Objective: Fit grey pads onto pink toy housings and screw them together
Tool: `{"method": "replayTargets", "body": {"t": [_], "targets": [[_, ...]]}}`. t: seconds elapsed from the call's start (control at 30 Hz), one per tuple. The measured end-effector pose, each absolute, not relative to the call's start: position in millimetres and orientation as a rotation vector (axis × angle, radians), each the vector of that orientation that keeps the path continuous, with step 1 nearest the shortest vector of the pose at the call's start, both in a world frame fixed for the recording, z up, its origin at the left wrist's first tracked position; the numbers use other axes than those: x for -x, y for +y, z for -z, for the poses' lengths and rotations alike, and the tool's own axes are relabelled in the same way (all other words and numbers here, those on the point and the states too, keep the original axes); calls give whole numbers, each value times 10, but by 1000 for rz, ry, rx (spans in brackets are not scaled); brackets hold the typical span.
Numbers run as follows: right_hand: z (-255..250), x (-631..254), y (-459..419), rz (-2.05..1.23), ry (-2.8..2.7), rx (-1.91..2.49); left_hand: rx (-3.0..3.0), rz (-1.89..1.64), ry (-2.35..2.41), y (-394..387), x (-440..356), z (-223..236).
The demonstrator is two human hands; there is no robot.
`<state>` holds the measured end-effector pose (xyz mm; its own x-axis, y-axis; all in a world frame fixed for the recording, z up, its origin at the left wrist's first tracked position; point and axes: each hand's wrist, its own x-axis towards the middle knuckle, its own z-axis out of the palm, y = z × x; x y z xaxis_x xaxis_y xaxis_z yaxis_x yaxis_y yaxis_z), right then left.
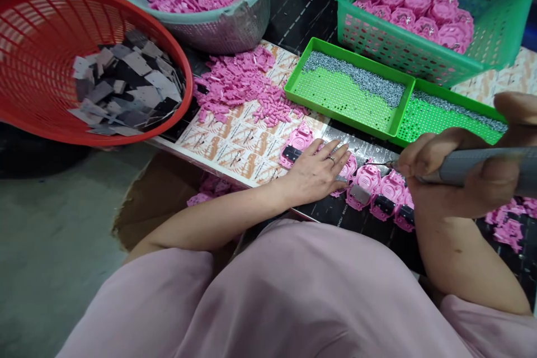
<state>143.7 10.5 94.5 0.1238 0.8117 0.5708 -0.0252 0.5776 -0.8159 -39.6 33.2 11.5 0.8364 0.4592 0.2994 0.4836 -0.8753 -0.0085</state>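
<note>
My left hand (312,173) lies palm down with its fingers stretched out, over a row of pink plastic housings. Part of the row is hidden under it. One pink housing (298,142) with a black plate shows just left of the fingers. Further right, another pink housing (364,183) carries a grey plate, and a neighbouring housing (390,193) has a black one. My right hand (457,162) is closed around a grey electric screwdriver (457,166). Its thin bit points left, close above the top edge of the housing with the grey plate.
Green trays (348,106) of small screws (356,75) stand behind the row. A pile of small pink parts (243,86) lies left. Around the back are a red basket (180,84) of plates, a bluish basket (235,25) of pink pieces and a green basket (495,39) of round pink assemblies.
</note>
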Motion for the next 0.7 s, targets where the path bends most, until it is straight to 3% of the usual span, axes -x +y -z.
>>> {"method": "replayTargets", "body": {"t": [0.2, 0.7], "targets": [[-869, -1426, 210, -618, -1388, 449, 2967, 356, -786, 303, 349, -184], [-955, -1343, 190, -554, -1279, 623, 2987, 355, -719, 548, 285, -299]]}}
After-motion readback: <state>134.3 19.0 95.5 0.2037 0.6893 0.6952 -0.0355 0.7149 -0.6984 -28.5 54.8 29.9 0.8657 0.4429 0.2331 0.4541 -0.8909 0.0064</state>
